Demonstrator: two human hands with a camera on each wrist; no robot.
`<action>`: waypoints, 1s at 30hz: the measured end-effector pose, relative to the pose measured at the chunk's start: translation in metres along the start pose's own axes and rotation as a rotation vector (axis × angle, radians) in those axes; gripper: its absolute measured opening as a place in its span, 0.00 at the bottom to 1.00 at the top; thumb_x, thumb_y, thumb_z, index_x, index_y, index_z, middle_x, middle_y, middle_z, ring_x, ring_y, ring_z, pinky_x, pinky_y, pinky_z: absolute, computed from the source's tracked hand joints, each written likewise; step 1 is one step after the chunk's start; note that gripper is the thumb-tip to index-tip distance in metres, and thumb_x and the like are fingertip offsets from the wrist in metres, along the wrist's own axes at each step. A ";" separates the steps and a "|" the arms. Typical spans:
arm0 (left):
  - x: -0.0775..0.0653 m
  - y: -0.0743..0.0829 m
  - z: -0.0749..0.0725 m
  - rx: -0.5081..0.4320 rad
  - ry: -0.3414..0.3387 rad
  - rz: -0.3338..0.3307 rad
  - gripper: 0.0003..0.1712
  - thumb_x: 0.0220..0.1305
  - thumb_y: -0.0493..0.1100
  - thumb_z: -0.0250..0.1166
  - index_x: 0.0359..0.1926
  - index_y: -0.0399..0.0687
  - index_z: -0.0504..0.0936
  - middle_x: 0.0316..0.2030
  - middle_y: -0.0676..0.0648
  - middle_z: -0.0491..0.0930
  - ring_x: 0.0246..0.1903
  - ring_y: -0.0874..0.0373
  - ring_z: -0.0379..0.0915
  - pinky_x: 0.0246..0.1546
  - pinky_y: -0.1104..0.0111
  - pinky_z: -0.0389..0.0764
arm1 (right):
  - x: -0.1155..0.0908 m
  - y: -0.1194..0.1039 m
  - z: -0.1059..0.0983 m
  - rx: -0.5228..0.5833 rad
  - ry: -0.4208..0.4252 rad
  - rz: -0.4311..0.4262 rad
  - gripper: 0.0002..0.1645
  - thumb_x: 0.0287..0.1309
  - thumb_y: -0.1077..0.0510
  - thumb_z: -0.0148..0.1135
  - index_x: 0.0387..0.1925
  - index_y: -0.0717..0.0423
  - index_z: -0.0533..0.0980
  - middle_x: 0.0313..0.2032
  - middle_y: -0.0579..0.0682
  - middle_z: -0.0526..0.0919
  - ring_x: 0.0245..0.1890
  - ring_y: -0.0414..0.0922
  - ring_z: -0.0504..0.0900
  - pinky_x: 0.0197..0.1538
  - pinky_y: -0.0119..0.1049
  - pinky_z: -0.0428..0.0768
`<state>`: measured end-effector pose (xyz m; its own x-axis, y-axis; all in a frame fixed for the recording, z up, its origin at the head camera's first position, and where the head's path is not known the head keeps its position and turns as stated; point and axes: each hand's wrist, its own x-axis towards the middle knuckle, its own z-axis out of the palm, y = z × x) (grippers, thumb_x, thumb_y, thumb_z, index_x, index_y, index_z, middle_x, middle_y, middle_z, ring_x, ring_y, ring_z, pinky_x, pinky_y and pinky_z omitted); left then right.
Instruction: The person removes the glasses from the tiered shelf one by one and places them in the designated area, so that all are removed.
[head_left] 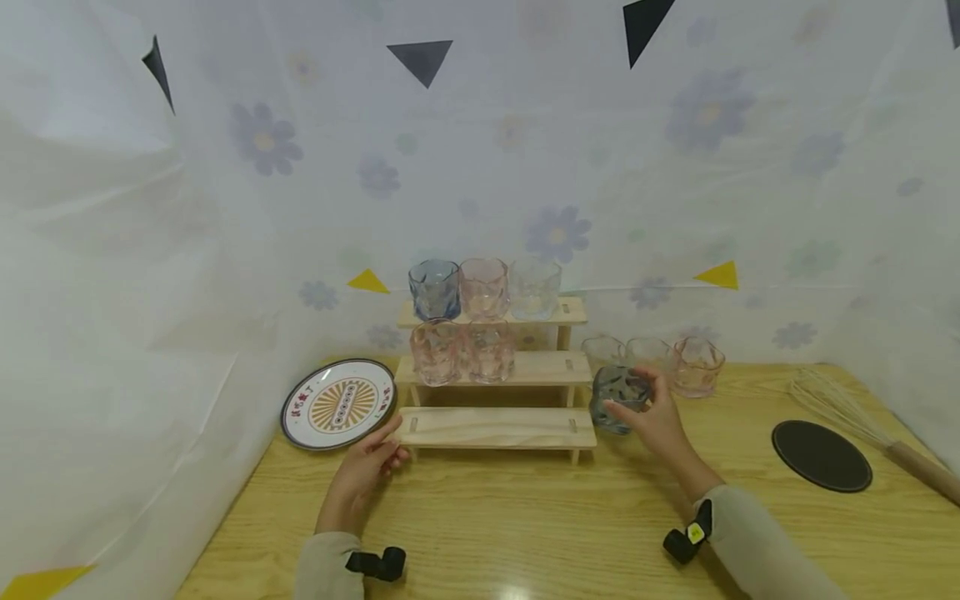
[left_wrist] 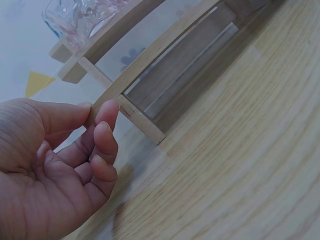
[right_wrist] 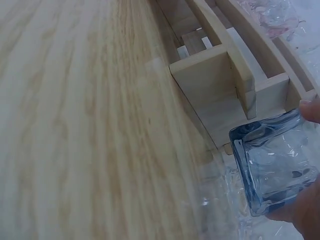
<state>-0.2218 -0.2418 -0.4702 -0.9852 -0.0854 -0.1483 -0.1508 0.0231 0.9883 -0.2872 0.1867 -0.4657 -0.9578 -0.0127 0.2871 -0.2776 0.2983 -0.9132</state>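
My right hand (head_left: 660,421) grips a blue-grey glass (head_left: 617,398) with a rippled wall, thumb on the near side and fingers behind. It is beside the right end of the wooden tiered rack (head_left: 495,427); in the right wrist view the blue glass (right_wrist: 275,162) appears close to the rack's end. At the rack's left end my left hand (head_left: 367,467) pinches the corner of the lowest step between thumb and fingers. On the top step stand a blue glass (head_left: 434,289), a pink glass (head_left: 484,288) and a clear glass (head_left: 535,290). Two pink glasses (head_left: 437,354) share the middle step.
Behind the held glass stand two clear glasses (head_left: 651,354) and a pink glass (head_left: 698,367). A printed plate (head_left: 303,421) leans at the left. To the right lie a dark round mat (head_left: 822,456) and a whisk (head_left: 911,462). White flowered sheeting (head_left: 480,167) surrounds the wooden table (head_left: 510,525).
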 end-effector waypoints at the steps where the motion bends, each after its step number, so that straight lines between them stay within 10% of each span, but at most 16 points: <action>1: 0.000 0.000 0.000 -0.003 0.000 -0.001 0.26 0.69 0.32 0.52 0.67 0.40 0.64 0.21 0.53 0.80 0.21 0.66 0.69 0.22 0.76 0.66 | 0.001 0.002 0.001 -0.002 0.001 0.004 0.46 0.53 0.55 0.69 0.65 0.62 0.53 0.62 0.62 0.58 0.62 0.60 0.58 0.58 0.63 0.61; 30: 0.003 -0.005 0.000 -0.031 0.013 -0.004 0.26 0.68 0.34 0.54 0.67 0.42 0.66 0.20 0.53 0.80 0.20 0.65 0.68 0.22 0.75 0.66 | 0.013 0.016 0.012 -0.028 -0.037 0.061 0.46 0.55 0.53 0.68 0.64 0.62 0.49 0.64 0.64 0.52 0.65 0.62 0.52 0.62 0.62 0.56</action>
<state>-0.2245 -0.2421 -0.4752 -0.9835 -0.0983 -0.1520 -0.1520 -0.0084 0.9884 -0.3050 0.1797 -0.4801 -0.9752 -0.0286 0.2196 -0.2168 0.3259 -0.9202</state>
